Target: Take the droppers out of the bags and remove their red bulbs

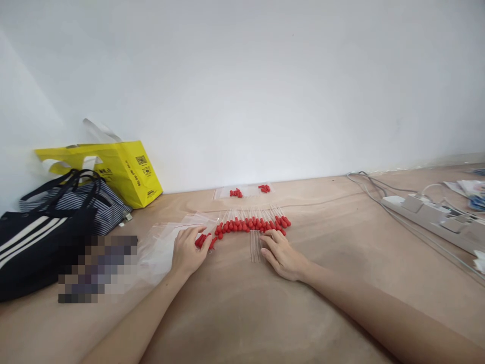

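Note:
My left hand is curved over a small group of red rubber bulbs, which show between its thumb and forefinger. To its right, a row of droppers with red bulbs lies side by side, their thin clear tubes pointing toward the wall. Just in front of that row, several bare clear tubes lie parallel on the table. Beside these tubes rests my right hand, fingers apart and bent, fingertips at the tubes' right edge. Whether anything sits under its palm is hidden.
Clear plastic bags spread left of my left hand. Farther back, a bag with red-bulbed droppers lies near the wall. A yellow bag and a black bag stand left; a white power strip with cables lies right.

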Available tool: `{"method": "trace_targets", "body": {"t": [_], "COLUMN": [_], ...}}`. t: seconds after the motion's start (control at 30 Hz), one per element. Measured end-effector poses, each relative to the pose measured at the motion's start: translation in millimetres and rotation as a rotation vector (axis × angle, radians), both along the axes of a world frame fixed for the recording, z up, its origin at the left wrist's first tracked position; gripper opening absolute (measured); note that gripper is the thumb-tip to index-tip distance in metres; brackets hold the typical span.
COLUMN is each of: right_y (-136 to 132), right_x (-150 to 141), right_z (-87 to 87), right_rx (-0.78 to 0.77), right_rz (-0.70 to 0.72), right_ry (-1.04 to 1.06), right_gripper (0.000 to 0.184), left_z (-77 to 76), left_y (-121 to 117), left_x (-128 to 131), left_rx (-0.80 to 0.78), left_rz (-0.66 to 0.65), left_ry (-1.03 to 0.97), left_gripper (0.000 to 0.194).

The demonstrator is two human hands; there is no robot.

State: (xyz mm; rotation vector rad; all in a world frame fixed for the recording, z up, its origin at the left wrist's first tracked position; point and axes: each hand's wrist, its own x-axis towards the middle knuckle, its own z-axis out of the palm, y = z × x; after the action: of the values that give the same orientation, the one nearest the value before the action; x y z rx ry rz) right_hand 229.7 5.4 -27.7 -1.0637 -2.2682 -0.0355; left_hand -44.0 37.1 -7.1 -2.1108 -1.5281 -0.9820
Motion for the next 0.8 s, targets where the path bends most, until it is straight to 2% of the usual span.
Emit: {"method": "trace_targets", "body": {"t": [0.17,0.23,0.3,0.37,0.43,0.5,0.67,0.8], "right_y": [-3,-1,4,13,24,34,43,43], "right_x": [-1,0,5,13,22,32,40,39], "right_z": [3.4,4.5,4.2,2.3,-0.7,-3.4,-5.1,-6.2], "right_rx": [0.044,0.06,0.083,0.116,0.156,0.181,0.22,0.223], "right_rz": [-0.052,-0.046,-0.08,-0.191,-0.34,-0.42,-0.374,-0.376], "right_ry": [-0.092,-0.078,-0.004,0.105,0.191,0.222,0.111,0.034], "right_gripper": [0.037,0.04,0.035,0.026,0.024,0.023,0.024,0.021], "left_z": [3.0,3.4,3.3,3.1,3.1,3.8,7.7,9.0], "left_y": [-20,-27,-31,-33,-34,-37,-46,-48], "left_x": [27,37,44,48,51,58,90,107], "left_rx": [0.073,0.065,0.067,0.07,0.06,0.04,-0.087,-0.173], "left_rz": [-0.155,-0.251,-0.331,-0.381,-0.423,-0.485,-0.707,-0.743], "left_ry": [0.075,0.109,0.136,0.152,0.169,0.196,0.362,0.445], "left_gripper": [0.017,0.016,0.015,0.014,0.015,0.017,0.028,0.03]}}
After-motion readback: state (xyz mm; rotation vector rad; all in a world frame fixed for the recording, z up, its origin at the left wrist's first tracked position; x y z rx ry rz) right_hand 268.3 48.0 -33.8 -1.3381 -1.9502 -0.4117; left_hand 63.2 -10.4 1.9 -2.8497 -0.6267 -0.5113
